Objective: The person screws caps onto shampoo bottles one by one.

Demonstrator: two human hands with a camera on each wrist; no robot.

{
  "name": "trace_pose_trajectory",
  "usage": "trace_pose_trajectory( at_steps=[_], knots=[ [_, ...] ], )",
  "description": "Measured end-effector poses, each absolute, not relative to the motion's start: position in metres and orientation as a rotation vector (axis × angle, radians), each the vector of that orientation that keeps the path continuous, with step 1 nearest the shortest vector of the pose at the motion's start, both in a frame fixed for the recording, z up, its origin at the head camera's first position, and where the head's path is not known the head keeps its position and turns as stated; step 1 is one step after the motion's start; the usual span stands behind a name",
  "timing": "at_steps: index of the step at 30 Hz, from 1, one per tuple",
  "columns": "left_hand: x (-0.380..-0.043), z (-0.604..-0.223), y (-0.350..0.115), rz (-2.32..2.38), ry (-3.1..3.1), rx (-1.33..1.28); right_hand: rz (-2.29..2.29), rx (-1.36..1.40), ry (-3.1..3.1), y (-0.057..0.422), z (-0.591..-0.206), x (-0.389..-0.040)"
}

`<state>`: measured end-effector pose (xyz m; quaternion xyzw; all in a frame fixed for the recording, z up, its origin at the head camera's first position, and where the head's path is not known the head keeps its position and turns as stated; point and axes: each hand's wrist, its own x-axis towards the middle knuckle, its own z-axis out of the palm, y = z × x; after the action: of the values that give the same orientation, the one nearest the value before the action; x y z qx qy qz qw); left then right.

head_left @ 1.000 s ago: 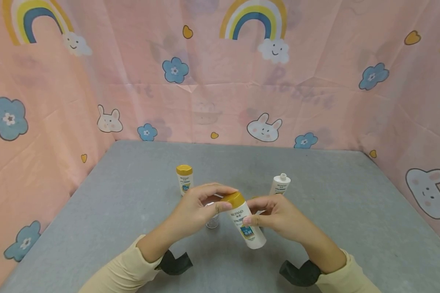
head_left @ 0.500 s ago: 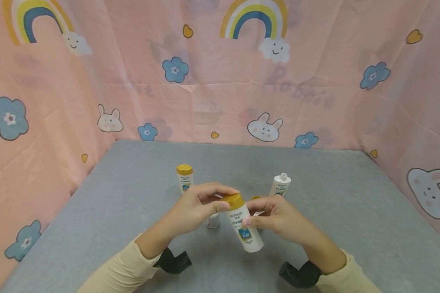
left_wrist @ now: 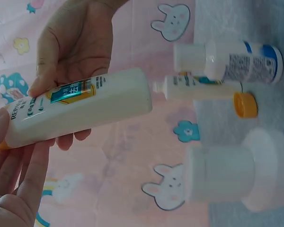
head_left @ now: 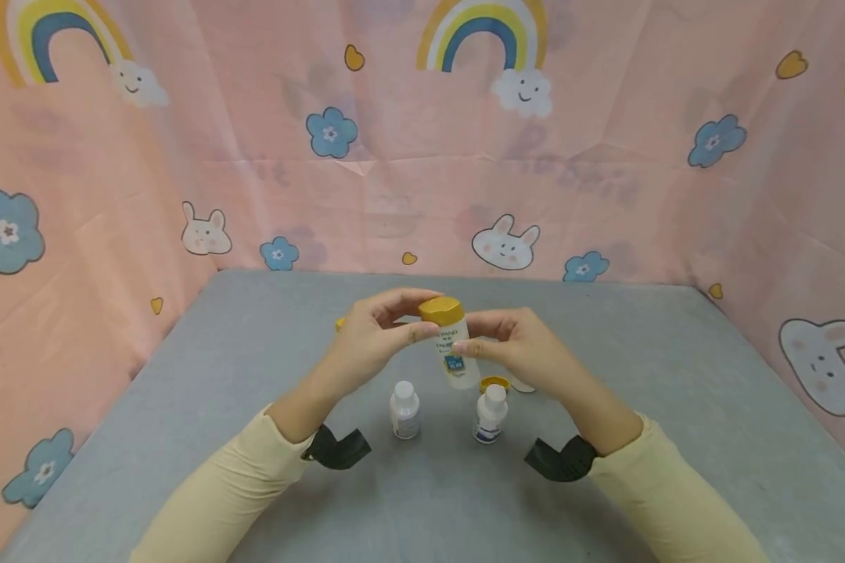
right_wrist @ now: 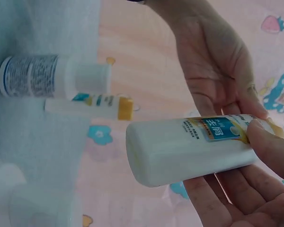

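Observation:
A white shampoo bottle [head_left: 459, 371] with a yellow cap is up in the air, tilted, its base toward the lower right in the head view. My left hand [head_left: 368, 335] grips its cap end between thumb and fingers. On the body, my right hand [head_left: 524, 348] pinches the bottle, thumb over the front label. Below the hands stand two small white pill bottles, one to the left [head_left: 404, 410] and one to the right [head_left: 490, 414]. Behind the right one lies a loose yellow cap [head_left: 494, 383].
The left wrist view shows an uncapped shampoo bottle [left_wrist: 199, 88] standing near the loose cap; my right hand mostly hides it in the head view. Another yellow-capped shampoo bottle [right_wrist: 92, 108] stands behind my left hand. Patterned pink cloth [head_left: 394, 180] borders the grey table [head_left: 267, 485].
Both hands have raised the shampoo bottle and moved it away from me, uncovering the two pill bottles and the loose cap. The bottles behind are now mostly covered by the hands.

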<state>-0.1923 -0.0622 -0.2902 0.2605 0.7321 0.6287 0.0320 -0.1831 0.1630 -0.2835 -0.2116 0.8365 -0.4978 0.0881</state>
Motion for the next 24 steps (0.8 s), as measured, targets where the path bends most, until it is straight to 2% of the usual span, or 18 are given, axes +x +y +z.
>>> trace_pose_trajectory(
  at_steps=[12, 24],
  knots=[
    [-0.235, -0.312, -0.060, 1.705, 2.500, 0.672, -1.454, -0.451, 2.536, 0.155, -0.310, -0.226],
    [-0.249, -0.341, -0.057, 1.573, 2.525, 0.526, -1.397, -0.254, 2.556, 0.146, -0.337, -0.239]
  ],
)
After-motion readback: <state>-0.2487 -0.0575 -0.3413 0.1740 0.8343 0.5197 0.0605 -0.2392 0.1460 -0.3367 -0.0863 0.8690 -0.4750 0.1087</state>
